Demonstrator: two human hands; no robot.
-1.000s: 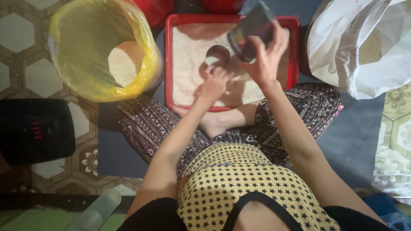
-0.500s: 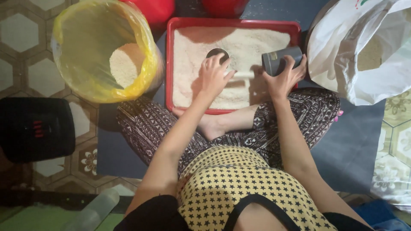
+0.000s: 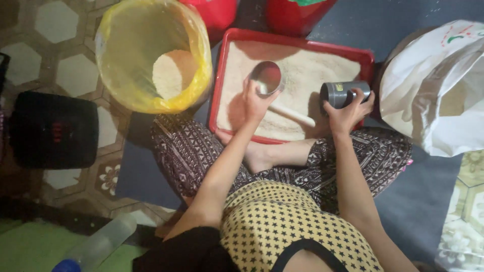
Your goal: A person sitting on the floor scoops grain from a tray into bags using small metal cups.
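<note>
A round metal cup (image 3: 267, 76) is held by the left hand (image 3: 257, 100), its fingers curled around the cup's lower rim, over the pale grain filling a red tray (image 3: 220, 75). The cup hangs inside the tray's left half, with open grain surface toward 3 o'clock and the tray's left edge close at 9 o'clock. A pale stick-like handle (image 3: 292, 115) is seen lying on the grain between the two hands. At 3 o'clock from it, a dark grey cylindrical can (image 3: 339, 93) is gripped on its side by the right hand (image 3: 348, 111), fingers wrapped around its far end, near the tray's right edge. Just beyond that edge, at 3 o'clock, a white sack (image 3: 433, 90) is crowded against the tray. At 9 o'clock from the tray, a yellow-lined bin (image 3: 151, 50) holding a heap of the same grain is set just beside the tray's left edge. The near rim of the tray is met by crossed legs. A black box (image 3: 53, 136) is placed on the tiled floor, well apart at 8 o'clock.
</note>
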